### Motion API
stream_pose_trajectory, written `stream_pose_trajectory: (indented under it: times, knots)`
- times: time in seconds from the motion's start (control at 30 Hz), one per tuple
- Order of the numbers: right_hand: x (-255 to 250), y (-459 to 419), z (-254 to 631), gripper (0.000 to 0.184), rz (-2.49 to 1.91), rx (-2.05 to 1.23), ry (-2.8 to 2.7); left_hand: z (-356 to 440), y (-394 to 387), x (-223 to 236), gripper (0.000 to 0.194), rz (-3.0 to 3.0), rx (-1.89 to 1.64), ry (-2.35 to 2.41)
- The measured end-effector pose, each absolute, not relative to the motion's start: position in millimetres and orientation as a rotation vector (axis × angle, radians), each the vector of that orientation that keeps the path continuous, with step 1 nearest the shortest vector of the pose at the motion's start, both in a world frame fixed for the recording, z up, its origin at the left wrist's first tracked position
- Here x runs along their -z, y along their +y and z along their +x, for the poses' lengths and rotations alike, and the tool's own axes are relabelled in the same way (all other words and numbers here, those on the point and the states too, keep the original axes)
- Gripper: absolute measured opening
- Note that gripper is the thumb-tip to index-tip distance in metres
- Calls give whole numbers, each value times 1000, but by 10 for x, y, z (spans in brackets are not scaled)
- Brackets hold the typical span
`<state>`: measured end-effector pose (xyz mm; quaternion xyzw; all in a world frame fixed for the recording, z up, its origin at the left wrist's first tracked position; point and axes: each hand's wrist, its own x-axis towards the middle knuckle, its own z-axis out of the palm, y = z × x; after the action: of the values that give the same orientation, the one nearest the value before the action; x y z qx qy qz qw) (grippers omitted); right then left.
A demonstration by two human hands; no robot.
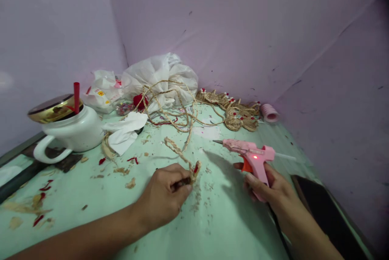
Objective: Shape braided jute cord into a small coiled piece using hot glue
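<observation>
Evidently, the braided cord (195,170) sits pinched in the left hand (172,191).

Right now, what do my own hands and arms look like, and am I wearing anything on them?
Your left hand and right hand are both ungloved, with no ring, watch or bracelet visible. The left forearm and right forearm show no sleeves as far as the view reaches. Your fingers are slender; any nail polish is too small to tell.
</observation>
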<state>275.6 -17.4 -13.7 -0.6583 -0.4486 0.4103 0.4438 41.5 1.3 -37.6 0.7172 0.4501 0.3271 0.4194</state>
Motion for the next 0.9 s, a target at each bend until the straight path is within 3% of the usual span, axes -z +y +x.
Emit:
stream_pose_trajectory:
  times: [0.27,0.47,0.9]
  knots:
    - [116,-363,2881,36,-1420,-1174,-1498,430,57,414,16,1636,-963,1157]
    - [87,-389,2913,25,-1402,-1113,-1604,436,77,390,15,1590,-998,1141]
    - [234,-415,2923,23,-1343,-981,-1807,435,88,405,19,1609,-961,1134]
